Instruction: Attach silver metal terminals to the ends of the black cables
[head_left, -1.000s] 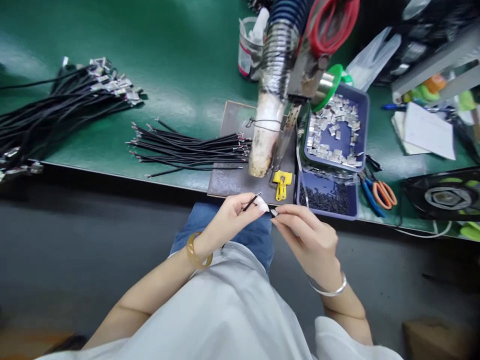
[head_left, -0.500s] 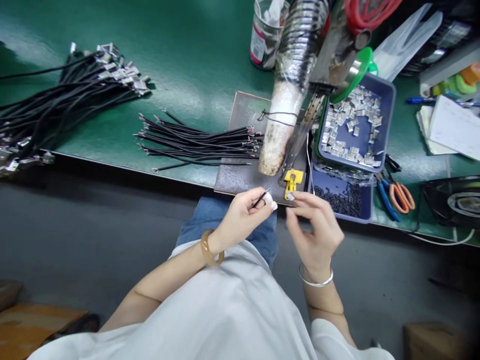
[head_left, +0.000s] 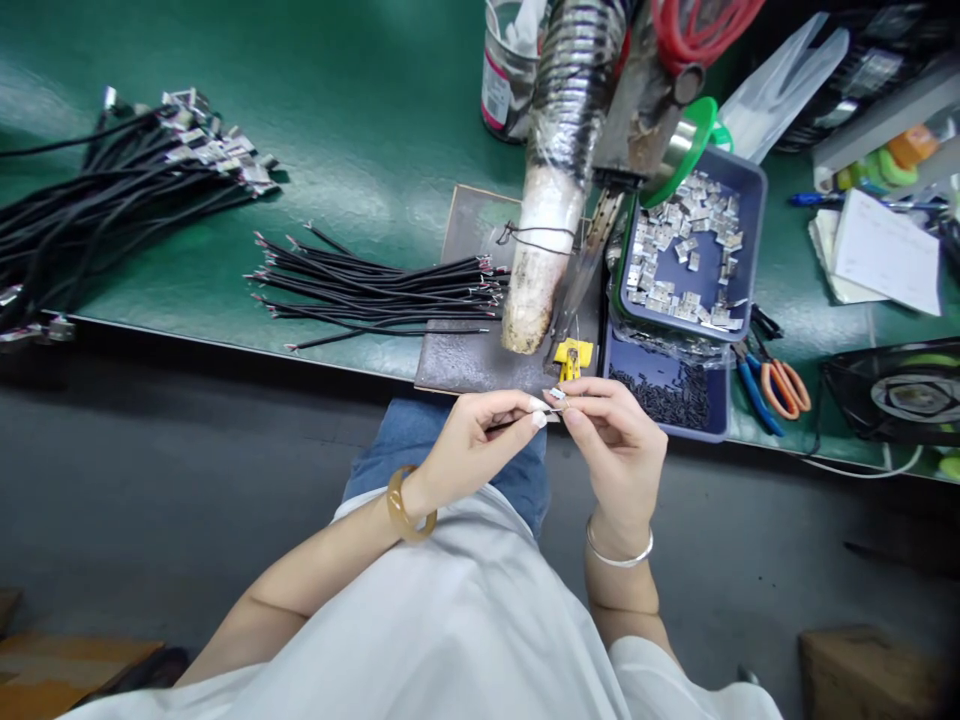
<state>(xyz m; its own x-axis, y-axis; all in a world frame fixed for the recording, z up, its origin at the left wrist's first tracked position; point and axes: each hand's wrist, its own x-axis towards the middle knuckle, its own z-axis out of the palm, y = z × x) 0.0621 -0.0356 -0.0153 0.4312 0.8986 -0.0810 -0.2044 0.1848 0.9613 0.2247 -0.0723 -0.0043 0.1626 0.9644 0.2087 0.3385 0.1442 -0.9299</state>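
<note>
My left hand, with white covers on its thumb and finger tips, pinches a short black cable at the table's front edge. The cable's thin end points toward my right hand. Its fingers are closed around a small silver connector, and the fingertips of both hands nearly meet. Just beyond them a yellow clip stands on the dark board. A bundle of black cables with bared ends lies to the left of a wrapped duct.
A blue tray of silver connectors overlaps a second tray of small black parts at right. Pliers and papers lie beyond. Finished-looking cables are heaped at far left; a jar stands behind.
My right hand has moved in toward my left hand, and its fingers have closed up. The cable in my left hand has turned flatter, toward the right. The whole view has shifted slightly.
</note>
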